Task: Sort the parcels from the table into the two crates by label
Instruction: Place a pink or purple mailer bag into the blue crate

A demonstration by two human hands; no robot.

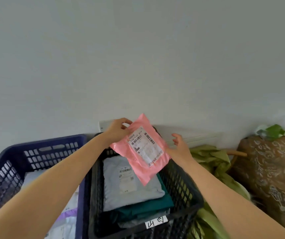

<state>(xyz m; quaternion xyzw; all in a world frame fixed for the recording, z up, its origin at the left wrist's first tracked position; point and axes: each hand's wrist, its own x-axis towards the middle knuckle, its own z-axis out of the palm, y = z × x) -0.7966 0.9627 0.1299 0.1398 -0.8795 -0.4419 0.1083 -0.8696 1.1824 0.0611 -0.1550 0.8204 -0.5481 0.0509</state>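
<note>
A pink parcel [142,149] with a white shipping label hangs tilted above the black crate [183,185]. My left hand [116,130] pinches its top left corner. Just right of the parcel, my right hand [181,145] has its fingers spread and relaxed; contact with the parcel's edge is unclear. Inside the black crate lie a grey parcel [129,185] with a label, on top of a dark green parcel [148,207]. A handwritten tag [156,221] is stuck on the crate's near rim. The blue crate [35,152] to the left holds several pale parcels [67,216], partly hidden by my left forearm.
A plain wall fills the upper view. Right of the black crate lies crumpled green cloth [210,159]. A brown patterned bundle [272,169] stands at far right with plastic bags [276,128] on top. A white strip [195,137] runs along the wall base.
</note>
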